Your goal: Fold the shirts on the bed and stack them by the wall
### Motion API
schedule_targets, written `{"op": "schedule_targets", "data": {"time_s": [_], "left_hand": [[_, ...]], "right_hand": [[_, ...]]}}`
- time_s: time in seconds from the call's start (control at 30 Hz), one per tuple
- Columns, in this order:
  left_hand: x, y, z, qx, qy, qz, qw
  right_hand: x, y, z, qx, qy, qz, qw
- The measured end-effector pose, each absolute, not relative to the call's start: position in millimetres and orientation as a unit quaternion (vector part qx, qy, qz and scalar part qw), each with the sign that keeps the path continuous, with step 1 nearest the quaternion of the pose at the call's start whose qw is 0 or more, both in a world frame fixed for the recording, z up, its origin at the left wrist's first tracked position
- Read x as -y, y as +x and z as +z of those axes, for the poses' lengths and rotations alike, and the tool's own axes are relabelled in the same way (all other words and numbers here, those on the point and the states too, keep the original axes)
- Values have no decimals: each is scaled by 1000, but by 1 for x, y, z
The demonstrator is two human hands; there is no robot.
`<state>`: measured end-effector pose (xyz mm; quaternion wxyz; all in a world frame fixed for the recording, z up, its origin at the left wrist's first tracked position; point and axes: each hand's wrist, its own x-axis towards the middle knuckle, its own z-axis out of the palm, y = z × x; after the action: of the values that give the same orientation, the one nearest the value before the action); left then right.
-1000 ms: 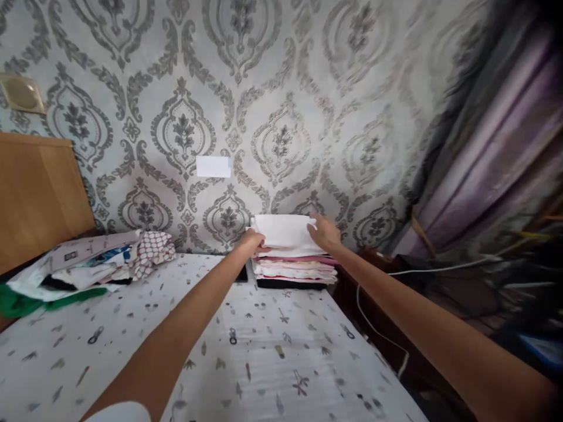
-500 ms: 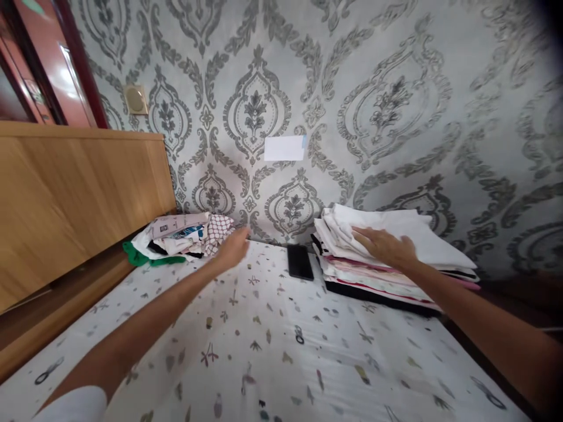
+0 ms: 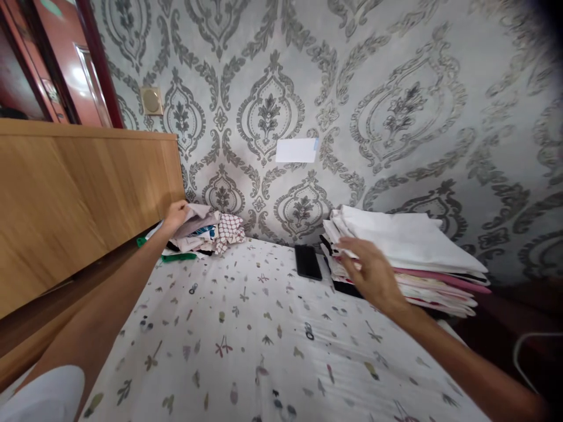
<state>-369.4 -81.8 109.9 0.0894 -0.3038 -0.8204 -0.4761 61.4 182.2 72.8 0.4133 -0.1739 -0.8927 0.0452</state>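
Note:
At the far left, my left hand point(image 3: 176, 214) is closed on the corner of a pale mauve garment point(image 3: 199, 212). This garment lies on top of a loose pile with a patterned cloth point(image 3: 229, 230) and a green piece point(image 3: 178, 257). My right hand point(image 3: 373, 275) is held in front of the neat stack of folded clothes point(image 3: 433, 293), fingers apart and slightly curled. It hides part of the stack's front; whether the fingertips touch it I cannot tell. A folded white garment point(image 3: 396, 234) tops that stack.
A black phone point(image 3: 308, 262) lies between the two piles on the patterned bedsheet point(image 3: 246, 328). A wooden headboard-like panel point(image 3: 97, 199) borders the left side. Behind is a wallpapered wall with a white card point(image 3: 297, 150). A pale cable point(image 3: 521, 357) shows at the right.
My left hand has moved left from beside the pile and taken hold of the mauve garment, lifting its edge. My right hand has come down off the white garment to the stack's front. The view has shifted slightly.

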Motion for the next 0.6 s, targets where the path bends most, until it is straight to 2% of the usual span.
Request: {"op": "schedule_targets", "data": {"time_s": [0.17,0.27,0.37,0.5,0.6], "left_hand": [[83,-326,149,701,-359,-614,51],[84,-278,164,592,-392,-702,-48],[89,-229,165,469,-374,-782,-169],[100,-187,154,433,-315,-806,-252],[105,-177,149,439,-286,-804,-281]], "right_hand": [[-85,28,61,895,-101,309,307],[-43,-2,57,801,-155,528,237],[-12,-30,45,621,-264,723,151],[28,-43,18,525,-250,812,36],[49,-38,4,528,-221,820,25]]}}
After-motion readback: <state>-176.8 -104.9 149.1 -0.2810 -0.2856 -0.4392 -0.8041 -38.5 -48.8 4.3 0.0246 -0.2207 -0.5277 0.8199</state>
